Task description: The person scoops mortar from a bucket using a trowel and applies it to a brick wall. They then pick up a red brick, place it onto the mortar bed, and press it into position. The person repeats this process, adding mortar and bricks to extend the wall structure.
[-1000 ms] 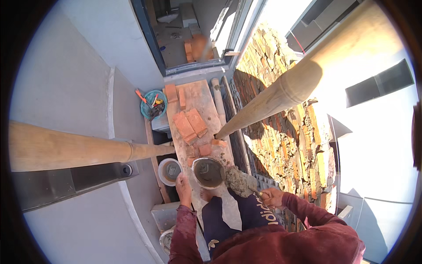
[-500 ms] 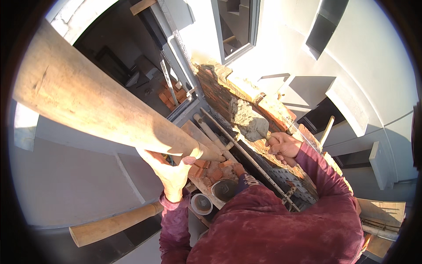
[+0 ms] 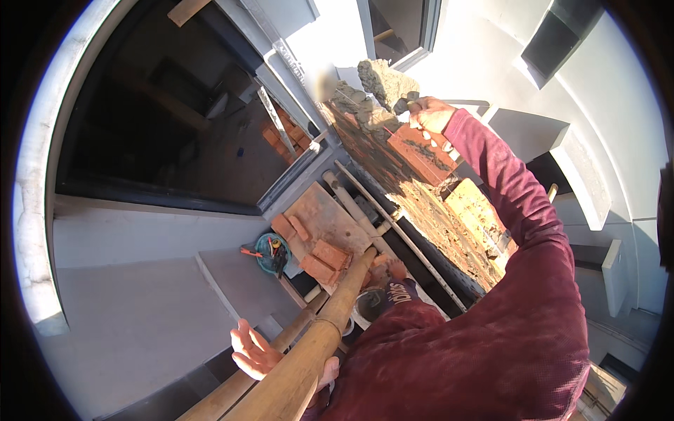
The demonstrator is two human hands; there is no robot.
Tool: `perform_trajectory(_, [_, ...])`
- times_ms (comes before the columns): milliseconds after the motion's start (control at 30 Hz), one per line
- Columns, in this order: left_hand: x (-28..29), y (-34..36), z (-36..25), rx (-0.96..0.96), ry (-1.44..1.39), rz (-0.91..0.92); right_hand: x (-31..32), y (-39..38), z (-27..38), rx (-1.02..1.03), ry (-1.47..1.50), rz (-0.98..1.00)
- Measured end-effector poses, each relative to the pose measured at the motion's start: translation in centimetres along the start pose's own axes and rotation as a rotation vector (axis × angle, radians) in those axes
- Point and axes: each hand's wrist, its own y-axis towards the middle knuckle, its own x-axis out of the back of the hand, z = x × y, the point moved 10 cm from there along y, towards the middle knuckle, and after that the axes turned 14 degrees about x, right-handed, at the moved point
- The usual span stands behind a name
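Note:
My right hand (image 3: 430, 114) is closed around the handle of a trowel (image 3: 405, 105), out over the far part of a brick wall. A thick lump of grey mortar (image 3: 385, 81) is at the blade and hides most of it. Beneath that hand a red brick (image 3: 423, 154) with a smear of mortar lies on the wall top. At lower left my left hand (image 3: 256, 351) is against a thick bamboo pole (image 3: 316, 344), its fingers spread on one side and the thumb on the other. The pole covers the palm.
Loose bricks (image 3: 326, 261) lie on a board (image 3: 319, 217) beside a teal tool bucket (image 3: 272, 254). A dark mortar bucket (image 3: 372, 303) stands near my foot (image 3: 398, 271). Thin poles (image 3: 400, 235) run along the wall (image 3: 435, 217). Left is a large window opening (image 3: 168, 119).
My right hand has carried the trowel and mortar farther out along the wall. The view has shifted, so the pole and my left hand appear lower. My left fingers are spread wider.

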Motion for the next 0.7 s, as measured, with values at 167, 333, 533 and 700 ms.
perform_trajectory(167, [1.0, 0.3, 2.2, 0.144, -0.192, -0.058, -6.8, 14.1, -2.5, 0.63, -1.453, 0.402])
perform_trajectory(333, [5.3, -3.7, 6.0, 0.164, -0.072, -0.128, -10.6, 13.8, -3.4, 0.372, -1.379, 0.64])
perform_trajectory(533, [1.5, -0.8, 2.6, 0.139, 0.034, 0.005, -5.8, 11.8, -3.2, 0.581, -1.289, 0.247])
perform_trajectory(700, [2.4, -2.7, 6.6, 0.276, -0.061, -0.067, -0.3, 10.8, -8.7, -0.038, -0.204, 0.148])
